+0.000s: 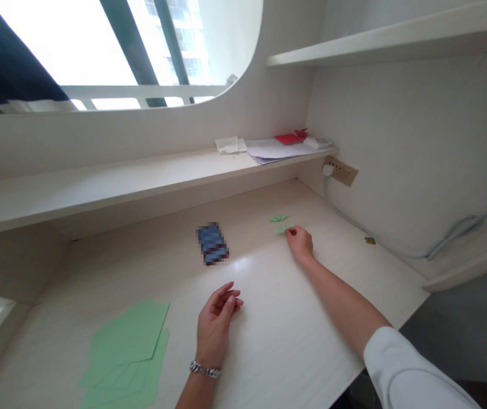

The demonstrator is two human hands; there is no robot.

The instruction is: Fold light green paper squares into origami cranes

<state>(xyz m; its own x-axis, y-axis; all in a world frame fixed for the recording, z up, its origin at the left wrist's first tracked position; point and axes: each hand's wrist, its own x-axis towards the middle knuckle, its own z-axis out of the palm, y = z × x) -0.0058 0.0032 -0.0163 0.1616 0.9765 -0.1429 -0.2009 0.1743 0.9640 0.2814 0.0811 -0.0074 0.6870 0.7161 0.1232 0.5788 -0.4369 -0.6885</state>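
Note:
My right hand (299,242) reaches far across the pale desk (269,318), its fingers pinched on a small green folded paper figure (283,229). A second green folded figure (278,217) lies just beyond it, apart from the hand. My left hand (217,321), with a metal bracelet on the wrist, rests on the desk near me with its fingers loosely curled and nothing in them. A stack of green paper sheets (126,352) lies to its left at the desk's near edge.
A blurred dark rectangular object (212,243) lies mid-desk. The ledge behind carries white papers (275,149), a red paper piece (291,138) and folded tissue (230,145). A wall socket (342,170) with a cable sits at right, with a small brownish scrap (370,241) near the wall.

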